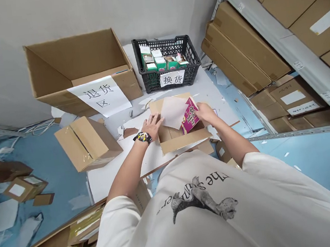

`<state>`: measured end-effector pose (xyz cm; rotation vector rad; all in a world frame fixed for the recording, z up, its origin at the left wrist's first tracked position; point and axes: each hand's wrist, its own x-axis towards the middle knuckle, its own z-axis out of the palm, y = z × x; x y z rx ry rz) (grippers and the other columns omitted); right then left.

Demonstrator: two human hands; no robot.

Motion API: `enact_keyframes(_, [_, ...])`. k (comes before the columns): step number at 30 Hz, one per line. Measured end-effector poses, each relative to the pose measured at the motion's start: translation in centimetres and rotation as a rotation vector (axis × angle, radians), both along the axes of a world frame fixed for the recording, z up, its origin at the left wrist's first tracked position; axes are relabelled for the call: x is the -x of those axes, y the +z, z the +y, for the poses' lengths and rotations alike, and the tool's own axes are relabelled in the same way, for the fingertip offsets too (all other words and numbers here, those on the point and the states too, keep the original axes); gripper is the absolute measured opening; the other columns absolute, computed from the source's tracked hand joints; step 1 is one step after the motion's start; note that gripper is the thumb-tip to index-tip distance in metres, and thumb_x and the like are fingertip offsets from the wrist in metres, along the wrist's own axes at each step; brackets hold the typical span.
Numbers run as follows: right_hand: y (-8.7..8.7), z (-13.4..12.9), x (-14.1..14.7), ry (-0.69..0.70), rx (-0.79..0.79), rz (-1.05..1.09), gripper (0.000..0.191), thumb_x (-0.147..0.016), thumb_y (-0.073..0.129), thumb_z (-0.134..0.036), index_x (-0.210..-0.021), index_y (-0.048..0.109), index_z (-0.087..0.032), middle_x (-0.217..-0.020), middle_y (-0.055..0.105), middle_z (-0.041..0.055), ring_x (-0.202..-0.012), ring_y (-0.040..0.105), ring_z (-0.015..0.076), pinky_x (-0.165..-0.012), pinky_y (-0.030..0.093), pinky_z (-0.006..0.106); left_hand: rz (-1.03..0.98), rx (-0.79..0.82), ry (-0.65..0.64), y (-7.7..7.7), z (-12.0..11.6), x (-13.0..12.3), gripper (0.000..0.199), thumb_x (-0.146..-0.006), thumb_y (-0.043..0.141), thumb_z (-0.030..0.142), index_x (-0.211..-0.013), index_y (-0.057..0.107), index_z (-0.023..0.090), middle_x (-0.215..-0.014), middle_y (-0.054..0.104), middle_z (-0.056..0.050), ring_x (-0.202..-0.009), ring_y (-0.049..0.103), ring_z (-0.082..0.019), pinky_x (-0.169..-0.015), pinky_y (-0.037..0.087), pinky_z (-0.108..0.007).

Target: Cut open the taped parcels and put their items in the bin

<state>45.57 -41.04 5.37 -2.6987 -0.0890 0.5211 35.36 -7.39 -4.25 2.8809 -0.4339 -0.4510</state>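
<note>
Magenta printed package (189, 115) leaning in open cardboard carton (183, 140), translucent white sheet (173, 111) lying partly over it. Left hand (152, 126) open, fingers (158, 120) spread flat at sheet's edge. Right hand (206, 112) half-curled, fingers (199, 108) against package's right edge; grip firmness cannot be told. Carton on white board (111, 178); black plastic crate (148, 81) of small green-and-white boxes (154, 60) beyond.

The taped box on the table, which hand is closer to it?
Left. The left hand is nearer, to the right of the taped box in this view and not touching it. The right hand is farther away, on the other side of the open box.
</note>
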Motion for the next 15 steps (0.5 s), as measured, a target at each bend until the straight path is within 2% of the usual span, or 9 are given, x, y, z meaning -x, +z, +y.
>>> enact_keyframes(2, [2.5, -1.1, 0.2, 0.036, 0.097, -0.090, 0.030, -0.101, 0.073, -0.026, -0.129, 0.084, -0.021, -0.128, 0.088, 0.0179, -0.114, 0.082, 0.0356, -0.094, 0.060, 0.037, -0.027, 0.028, 0.005, 0.6, 0.0, -0.2, 0.103, -0.086, 0.067, 0.006, -0.186, 0.050, 0.025, -0.197, 0.035, -0.019, -0.181, 0.036, -0.045, -0.144, 0.028, -0.076])
enact_keyframes(4, [4.6, -2.4, 0.8, 0.044, 0.140, -0.162, 0.028, -0.103, 0.071, -0.028, -0.128, 0.084, -0.023, -0.124, 0.088, 0.0182, -0.112, 0.081, 0.0370, -0.096, 0.058, 0.040, -0.069, 0.074, 0.010, 1.3, 0.2, -0.4, 0.093, -0.088, 0.063, 0.005, -0.179, 0.060, 0.025, -0.184, 0.058, -0.019, -0.170, 0.055, -0.040, -0.145, 0.026, -0.073])
enact_keyframes(7, [6.8, -4.6, 1.7, 0.028, 0.095, -0.249, 0.024, -0.104, 0.070, -0.031, -0.123, 0.085, -0.026, -0.116, 0.089, 0.0161, -0.108, 0.080, 0.0374, -0.095, 0.057, 0.042, -0.132, 0.164, 0.055, 2.1, 0.3, -0.6, 0.069, -0.093, 0.060, 0.009, -0.159, 0.077, 0.022, -0.152, 0.082, -0.018, -0.145, 0.075, -0.038, -0.139, 0.040, -0.065])
enact_keyframes(9, [7.6, -6.1, 2.0, 0.003, -0.012, -0.298, 0.024, -0.103, 0.071, -0.034, -0.120, 0.086, -0.026, -0.111, 0.089, 0.0135, -0.104, 0.079, 0.0365, -0.093, 0.057, 0.042, -0.170, 0.266, 0.115, 2.6, 0.0, -0.7, 0.051, -0.099, 0.059, 0.014, -0.143, 0.085, 0.020, -0.137, 0.087, -0.018, -0.135, 0.079, -0.039, -0.128, 0.052, -0.061])
enact_keyframes(11, [7.8, -7.1, 1.9, -0.030, -0.183, -0.324, 0.026, -0.101, 0.073, -0.038, -0.119, 0.086, -0.025, -0.108, 0.089, 0.0108, -0.100, 0.079, 0.0349, -0.091, 0.059, 0.043, -0.189, 0.449, 0.176, 3.0, -0.7, -0.8, 0.043, -0.103, 0.059, 0.022, -0.137, 0.086, 0.019, -0.133, 0.088, -0.017, -0.130, 0.080, -0.037, -0.121, 0.059, -0.057])
enact_keyframes(13, [7.6, -7.4, 1.6, -0.063, -0.407, -0.304, 0.031, -0.096, 0.077, -0.044, -0.118, 0.086, -0.024, -0.108, 0.090, 0.0087, -0.098, 0.080, 0.0338, -0.090, 0.061, 0.044, -0.173, 0.682, 0.222, 3.5, -1.8, -1.0, 0.045, -0.105, 0.066, 0.032, -0.145, 0.081, 0.020, -0.137, 0.087, -0.015, -0.127, 0.081, -0.034, -0.119, 0.062, -0.053])
enact_keyframes(15, [7.4, -6.9, 1.4, -0.096, -0.646, -0.227, 0.038, -0.091, 0.083, -0.051, -0.117, 0.086, -0.024, -0.110, 0.091, 0.0070, -0.098, 0.082, 0.0339, -0.088, 0.064, 0.044, -0.127, 0.899, 0.274, 4.0, -2.9, -1.3, 0.056, -0.101, 0.077, 0.043, -0.153, 0.075, 0.021, -0.141, 0.086, -0.013, -0.124, 0.082, -0.031, -0.115, 0.064, -0.050])
